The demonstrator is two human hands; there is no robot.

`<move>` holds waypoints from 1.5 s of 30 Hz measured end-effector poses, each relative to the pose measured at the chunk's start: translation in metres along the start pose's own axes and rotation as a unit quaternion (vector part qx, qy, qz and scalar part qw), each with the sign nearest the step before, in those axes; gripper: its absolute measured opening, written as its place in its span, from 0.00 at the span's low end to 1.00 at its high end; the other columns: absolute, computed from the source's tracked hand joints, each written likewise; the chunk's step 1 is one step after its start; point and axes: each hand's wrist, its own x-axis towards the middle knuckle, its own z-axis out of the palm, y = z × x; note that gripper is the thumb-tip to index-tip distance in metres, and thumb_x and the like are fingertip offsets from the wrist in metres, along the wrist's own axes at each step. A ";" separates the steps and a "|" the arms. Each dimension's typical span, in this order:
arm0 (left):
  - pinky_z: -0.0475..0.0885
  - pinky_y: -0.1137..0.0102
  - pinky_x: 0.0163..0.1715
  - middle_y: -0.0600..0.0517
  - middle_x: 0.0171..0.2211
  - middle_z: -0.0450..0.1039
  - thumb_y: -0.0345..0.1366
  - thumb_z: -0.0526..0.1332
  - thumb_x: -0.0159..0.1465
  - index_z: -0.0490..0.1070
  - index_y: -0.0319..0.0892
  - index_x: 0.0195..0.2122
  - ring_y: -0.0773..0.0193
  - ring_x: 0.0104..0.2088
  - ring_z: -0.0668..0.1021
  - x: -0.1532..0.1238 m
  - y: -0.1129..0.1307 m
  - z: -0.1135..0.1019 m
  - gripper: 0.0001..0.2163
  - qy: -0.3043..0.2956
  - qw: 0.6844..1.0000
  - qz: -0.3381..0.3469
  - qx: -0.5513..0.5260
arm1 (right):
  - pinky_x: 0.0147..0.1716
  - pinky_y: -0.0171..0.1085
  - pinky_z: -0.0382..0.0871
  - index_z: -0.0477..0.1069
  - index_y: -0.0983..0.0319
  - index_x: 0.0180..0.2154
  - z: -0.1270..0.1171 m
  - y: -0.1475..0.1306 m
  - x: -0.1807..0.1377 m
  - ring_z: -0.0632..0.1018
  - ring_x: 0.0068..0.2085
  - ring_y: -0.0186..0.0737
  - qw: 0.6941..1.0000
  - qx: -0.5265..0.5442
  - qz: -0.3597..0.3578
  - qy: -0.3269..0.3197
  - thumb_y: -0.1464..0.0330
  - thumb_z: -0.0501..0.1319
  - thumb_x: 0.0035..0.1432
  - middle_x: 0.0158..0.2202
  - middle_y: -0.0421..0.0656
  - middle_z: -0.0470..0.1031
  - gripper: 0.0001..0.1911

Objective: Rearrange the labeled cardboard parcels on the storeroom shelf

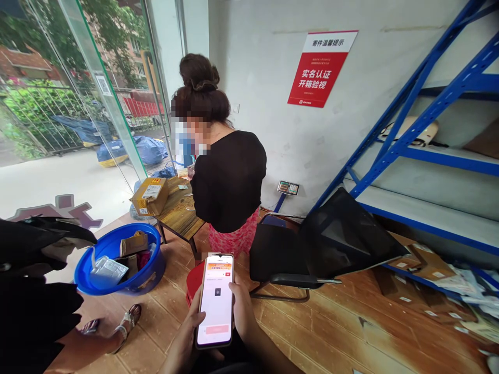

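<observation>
A smartphone (215, 306) is held upright between both of my hands at the bottom middle of the head view. Its lit screen shows a mostly white page with an orange banner near the top, a small dark square and a pink bar low down. My left hand (189, 324) is closed round the phone's left edge, with the thumb lying on the screen's lower left. Along the right edge my right hand (242, 309) grips it, thumb at the upper right side of the screen. The fingers behind the phone are mostly hidden.
A person in a black top (230, 179) stands ahead at a wooden table (182, 210) bearing a cardboard box (151, 196). Left is a blue tub (150, 275) of parcels, beside another person's sandalled foot (127, 324). A black chair (276, 257) and blue shelving (429, 200) stand right.
</observation>
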 end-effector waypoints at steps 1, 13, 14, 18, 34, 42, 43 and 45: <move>0.78 0.60 0.28 0.44 0.60 0.67 0.49 0.68 0.50 0.46 0.56 0.68 0.36 0.48 0.76 0.000 0.000 0.001 0.46 0.001 1.000 0.002 0.000 | 0.33 0.42 0.71 0.72 0.62 0.37 0.000 0.000 0.000 0.79 0.34 0.48 1.000 0.002 0.005 0.007 0.60 0.57 0.44 0.34 0.47 0.81 0.19; 0.74 0.70 0.18 0.42 0.61 0.66 0.44 0.67 0.52 0.45 0.50 0.69 0.41 0.46 0.78 -0.011 0.007 0.011 0.45 0.032 0.999 0.019 0.015 | 0.33 0.40 0.71 0.71 0.63 0.37 0.000 0.001 -0.002 0.77 0.32 0.44 0.999 -0.043 0.014 0.024 0.62 0.61 0.41 0.29 0.43 0.78 0.18; 0.75 0.69 0.20 0.42 0.61 0.66 0.44 0.67 0.53 0.46 0.51 0.69 0.42 0.46 0.78 -0.011 0.007 0.012 0.45 0.035 0.999 0.021 0.011 | 0.33 0.40 0.71 0.71 0.63 0.37 0.000 0.002 -0.002 0.77 0.32 0.44 0.998 -0.048 0.011 0.026 0.63 0.61 0.42 0.29 0.43 0.78 0.18; 0.77 0.67 0.22 0.42 0.60 0.67 0.44 0.68 0.52 0.46 0.51 0.69 0.42 0.46 0.78 -0.011 0.005 0.014 0.46 0.051 0.998 0.021 0.004 | 0.33 0.40 0.71 0.72 0.62 0.36 0.000 0.000 -0.002 0.77 0.33 0.44 0.997 -0.075 0.005 0.033 0.64 0.63 0.40 0.30 0.44 0.79 0.16; 0.74 0.70 0.18 0.42 0.60 0.67 0.46 0.68 0.52 0.51 0.50 0.68 0.44 0.45 0.78 -0.015 0.006 0.015 0.43 0.040 0.999 0.025 0.009 | 0.33 0.42 0.71 0.68 0.61 0.35 0.003 -0.005 -0.004 0.78 0.32 0.46 0.999 -0.031 0.033 0.021 0.59 0.59 0.40 0.29 0.44 0.79 0.18; 0.78 0.55 0.39 0.42 0.59 0.68 0.43 0.69 0.51 0.47 0.49 0.69 0.37 0.54 0.74 -0.003 -0.001 0.001 0.46 0.017 0.999 0.024 0.030 | 0.30 0.39 0.69 0.69 0.62 0.39 -0.001 -0.005 0.001 0.78 0.31 0.43 0.999 -0.035 0.024 0.005 0.56 0.64 0.46 0.32 0.43 0.79 0.20; 0.75 0.52 0.47 0.43 0.59 0.69 0.42 0.69 0.51 0.49 0.48 0.68 0.37 0.57 0.72 0.000 -0.003 -0.002 0.45 0.006 0.998 0.040 0.040 | 0.30 0.38 0.69 0.69 0.61 0.39 -0.001 -0.006 0.003 0.77 0.31 0.42 0.999 -0.035 0.020 0.016 0.55 0.65 0.46 0.32 0.43 0.79 0.21; 0.63 0.51 0.60 0.45 0.59 0.69 0.41 0.69 0.50 0.56 0.47 0.66 0.39 0.62 0.65 0.003 -0.008 -0.008 0.41 -0.019 0.994 0.079 0.066 | 0.31 0.37 0.69 0.69 0.60 0.39 0.000 -0.009 0.009 0.77 0.31 0.40 0.998 -0.030 0.011 0.048 0.54 0.69 0.44 0.33 0.42 0.78 0.24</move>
